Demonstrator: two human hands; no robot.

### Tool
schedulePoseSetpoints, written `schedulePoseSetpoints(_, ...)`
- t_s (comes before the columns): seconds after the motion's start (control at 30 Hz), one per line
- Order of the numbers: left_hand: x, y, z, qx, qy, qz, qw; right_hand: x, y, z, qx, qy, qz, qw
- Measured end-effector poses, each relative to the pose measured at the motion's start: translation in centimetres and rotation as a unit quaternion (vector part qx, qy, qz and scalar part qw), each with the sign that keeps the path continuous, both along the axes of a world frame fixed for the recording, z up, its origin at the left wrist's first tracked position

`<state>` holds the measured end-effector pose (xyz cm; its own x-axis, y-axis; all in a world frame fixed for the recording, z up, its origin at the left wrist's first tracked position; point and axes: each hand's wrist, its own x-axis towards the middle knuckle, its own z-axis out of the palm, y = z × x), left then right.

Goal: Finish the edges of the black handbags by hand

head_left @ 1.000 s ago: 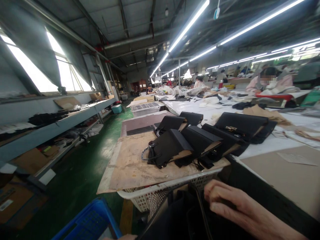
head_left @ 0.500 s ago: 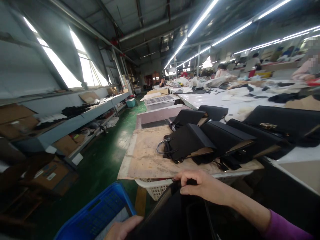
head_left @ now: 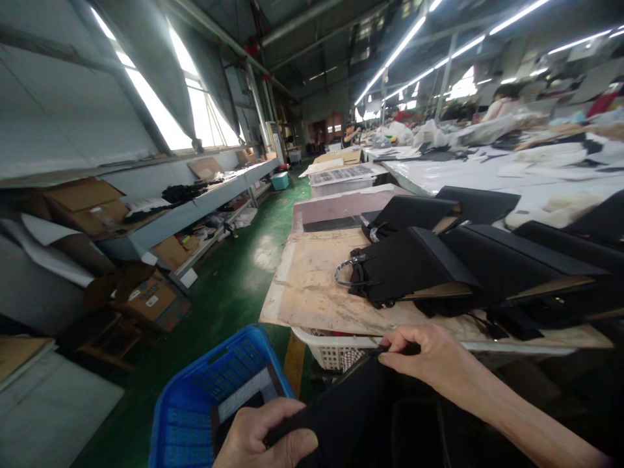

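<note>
A black bag [head_left: 351, 409] spreads across the bottom of the view, held between both hands; its lower part is cut off by the frame. My left hand [head_left: 266, 432] grips its near left edge, thumb on top and fingers curled below. At the far end of the same edge, my right hand [head_left: 419, 357] pinches the rim between thumb and fingers. Beyond the hands, a black handbag [head_left: 414, 270] with a wrapped handle [head_left: 344, 270] lies on a worn board [head_left: 302, 286]. Several more black handbags lie beside and behind it.
On the floor at left stands a blue plastic basket [head_left: 168, 396] with grey and dark pieces inside. A white basket [head_left: 326, 354] sits under the board. A green aisle [head_left: 244, 279] runs between a side shelf [head_left: 160, 227] with cardboard boxes and the long white worktable [head_left: 439, 177]. People sit farther back.
The view has swung left, so the table and bags appear farther right. My left hand has come further into view, and the bag's edge is now stretched between both hands.
</note>
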<state>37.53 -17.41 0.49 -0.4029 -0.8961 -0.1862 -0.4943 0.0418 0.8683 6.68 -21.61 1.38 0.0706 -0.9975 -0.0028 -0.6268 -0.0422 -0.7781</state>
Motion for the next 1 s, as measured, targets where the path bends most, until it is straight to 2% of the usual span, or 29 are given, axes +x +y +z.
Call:
schedulePoseSetpoints(0.2,-0.2,0.2,0.6,0.005,-0.006,0.016,1.000,0.5,0.1,-0.3,0.012,0.026,-0.009,1.000)
schedulePoseSetpoints(0.33,-0.4,0.2,0.8,0.003,0.020,0.033,0.999,-0.4,0.1,-0.7,0.014,0.007,0.020,1.000)
schedulePoseSetpoints(0.47,-0.6,0.3,0.6,-0.072,0.023,0.075,0.994,-1.6,0.7,0.2,0.030,-0.035,0.082,0.996)
schedulePoseSetpoints(0.63,-0.7,0.5,0.4,-0.139,-0.034,0.043,0.989,-2.5,1.2,1.2,0.063,-0.071,0.147,0.985)
schedulePoseSetpoints(0.8,-0.9,0.6,0.7,-0.224,-0.031,0.007,0.974,-3.0,1.4,1.1,0.065,-0.093,0.156,0.981)
schedulePoseSetpoints(0.87,-0.9,0.4,1.1,-0.217,-0.021,-0.017,0.976,-3.2,1.6,1.0,0.060,-0.100,0.152,0.982)
schedulePoseSetpoints(1.0,-1.4,-0.2,3.1,-0.144,-0.006,-0.052,0.988,-3.5,2.1,0.9,0.052,-0.097,0.144,0.983)
